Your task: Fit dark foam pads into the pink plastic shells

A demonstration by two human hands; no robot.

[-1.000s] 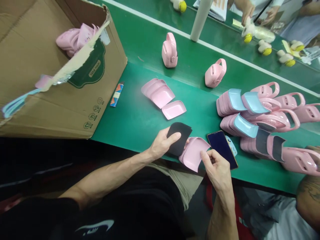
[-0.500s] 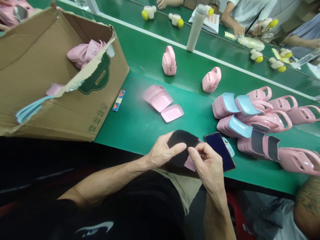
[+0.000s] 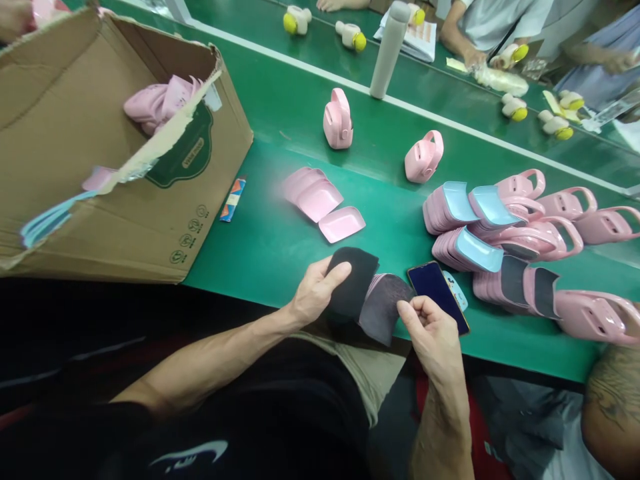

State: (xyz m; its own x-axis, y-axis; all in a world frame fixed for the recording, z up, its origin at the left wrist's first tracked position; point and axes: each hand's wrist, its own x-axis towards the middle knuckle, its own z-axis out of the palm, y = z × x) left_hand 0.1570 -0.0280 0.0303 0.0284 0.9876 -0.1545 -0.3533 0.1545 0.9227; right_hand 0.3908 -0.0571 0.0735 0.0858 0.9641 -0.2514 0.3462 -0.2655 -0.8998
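My left hand point(image 3: 319, 291) is closed on a black curved sheet point(image 3: 356, 280), thumb on top, just over the front edge of the table. Beside that sheet is a dark grey curved panel point(image 3: 386, 308) with several pink edges layered at its left side. My right hand point(image 3: 434, 327) pinches the panel's right corner between thumb and fingers. Ahead of my hands on the green table lie several loose pink curved panels point(image 3: 342, 225). A phone point(image 3: 440, 293) with a dark screen lies just beyond my right hand.
An open cardboard box point(image 3: 200, 213) with pink parts stands at left. Stacked pink panels with blue faces point(image 3: 479, 248), dark-faced stacks point(image 3: 515, 280) and pink handled casings point(image 3: 595, 313) crowd the right. A pale bottle point(image 3: 390, 50) stands at the back; people work across the table.
My right hand has moved slightly right and down, drawing the dark grey panel out beside the black sheet. The panel's dark face now shows where a pink piece showed before.
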